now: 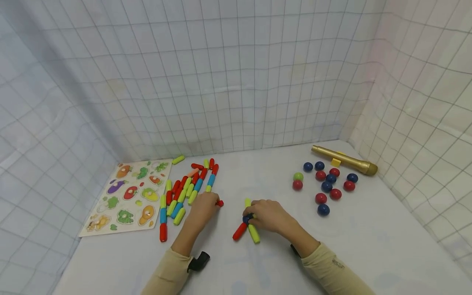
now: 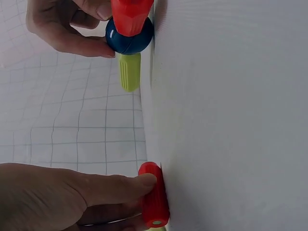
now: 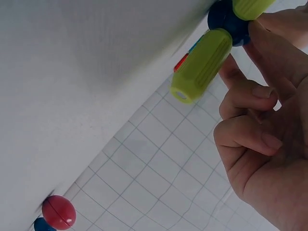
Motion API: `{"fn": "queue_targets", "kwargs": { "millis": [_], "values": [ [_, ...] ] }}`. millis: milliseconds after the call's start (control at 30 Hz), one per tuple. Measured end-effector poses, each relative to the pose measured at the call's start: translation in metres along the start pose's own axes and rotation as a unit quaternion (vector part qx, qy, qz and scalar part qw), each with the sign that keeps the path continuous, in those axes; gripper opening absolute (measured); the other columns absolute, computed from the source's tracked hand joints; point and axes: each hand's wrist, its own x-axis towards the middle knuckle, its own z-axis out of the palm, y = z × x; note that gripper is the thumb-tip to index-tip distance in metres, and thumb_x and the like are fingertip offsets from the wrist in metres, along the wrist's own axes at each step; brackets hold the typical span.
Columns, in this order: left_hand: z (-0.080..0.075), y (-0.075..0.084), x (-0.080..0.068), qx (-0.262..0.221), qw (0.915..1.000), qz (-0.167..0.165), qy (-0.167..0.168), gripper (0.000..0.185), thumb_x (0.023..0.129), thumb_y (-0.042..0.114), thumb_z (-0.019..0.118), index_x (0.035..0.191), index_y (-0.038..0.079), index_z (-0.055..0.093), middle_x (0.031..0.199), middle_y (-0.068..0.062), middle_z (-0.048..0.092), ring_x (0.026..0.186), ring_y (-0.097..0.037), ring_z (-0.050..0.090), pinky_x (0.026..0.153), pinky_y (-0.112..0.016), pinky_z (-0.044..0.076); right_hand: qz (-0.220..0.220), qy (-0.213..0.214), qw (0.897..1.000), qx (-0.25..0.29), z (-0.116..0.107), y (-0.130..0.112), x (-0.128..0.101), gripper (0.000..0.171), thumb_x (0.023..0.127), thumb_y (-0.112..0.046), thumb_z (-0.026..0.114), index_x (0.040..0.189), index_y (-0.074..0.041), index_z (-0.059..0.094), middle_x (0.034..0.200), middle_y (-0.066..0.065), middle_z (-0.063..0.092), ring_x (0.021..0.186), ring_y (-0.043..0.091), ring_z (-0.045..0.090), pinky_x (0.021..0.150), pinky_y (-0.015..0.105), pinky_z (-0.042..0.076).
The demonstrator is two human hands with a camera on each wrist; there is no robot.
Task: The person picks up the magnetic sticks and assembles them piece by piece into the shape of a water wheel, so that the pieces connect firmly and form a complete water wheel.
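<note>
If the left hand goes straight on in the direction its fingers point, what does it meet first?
The left hand already touches a red stick. Beyond that, probably the blue ball that the right hand holds; depth is unclear.

Bare table lies near; sticks left, balls right, perhaps loosely spaced.
</note>
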Motion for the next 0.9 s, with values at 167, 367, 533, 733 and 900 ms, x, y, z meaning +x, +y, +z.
{"fn": "queue_targets", "kwargs": {
  "millis": [167,367,533,733,900],
  "values": [
    [-0.004,0.004,-0.002,0.011,0.9996,0.004,-0.027,0.012,0.083,0.013,0.077,0.091,0.005,0.073,0.069,-0.002,0.060,0.067,-0.016,0.051,0.062,-0.026,0.045,-0.003,0.001,1.000,-0.006,-0.004,-0.001,0.001,0.021,0.085,-0.025,0.075,0.106,-0.023,0.075,0.088,-0.006,0.064,0.072,0.007,0.053,0.059,0.020,0.043],
    [-0.006,0.011,-0.005,0.009,0.9974,0.030,-0.065,0.014,0.083,0.014,0.076,0.094,0.005,0.074,0.074,-0.001,0.061,0.071,-0.016,0.051,0.067,-0.027,0.047,0.006,0.002,1.000,-0.009,-0.007,0.000,0.002,0.026,0.084,-0.026,0.076,0.110,-0.021,0.071,0.092,-0.005,0.069,0.073,0.008,0.056,0.060,0.021,0.045],
    [-0.008,0.021,-0.009,-0.035,0.9923,0.072,-0.094,0.019,0.083,0.015,0.077,0.099,0.006,0.076,0.085,-0.002,0.070,0.078,-0.015,0.056,0.077,-0.031,0.053,0.003,0.009,1.000,-0.011,-0.009,0.000,0.002,0.018,0.084,-0.025,0.076,0.101,-0.019,0.071,0.089,-0.005,0.071,0.069,0.008,0.055,0.059,0.022,0.045],
    [-0.010,0.031,-0.017,-0.054,0.9890,0.095,-0.099,0.021,0.083,0.017,0.077,0.102,0.009,0.077,0.089,-0.002,0.073,0.078,-0.013,0.058,0.080,-0.032,0.055,-0.002,0.008,1.000,0.001,-0.007,0.000,0.002,0.016,0.085,-0.024,0.076,0.099,-0.020,0.073,0.089,-0.006,0.071,0.071,0.008,0.057,0.060,0.024,0.046],
    [-0.008,0.037,-0.022,-0.049,0.9881,0.104,-0.102,0.020,0.083,0.015,0.077,0.101,0.008,0.077,0.088,-0.002,0.072,0.076,-0.013,0.057,0.078,-0.031,0.055,-0.005,0.009,1.000,0.001,-0.006,0.000,0.001,0.016,0.085,-0.025,0.076,0.100,-0.019,0.073,0.088,-0.006,0.071,0.070,0.007,0.057,0.059,0.023,0.046]
  ]
}}
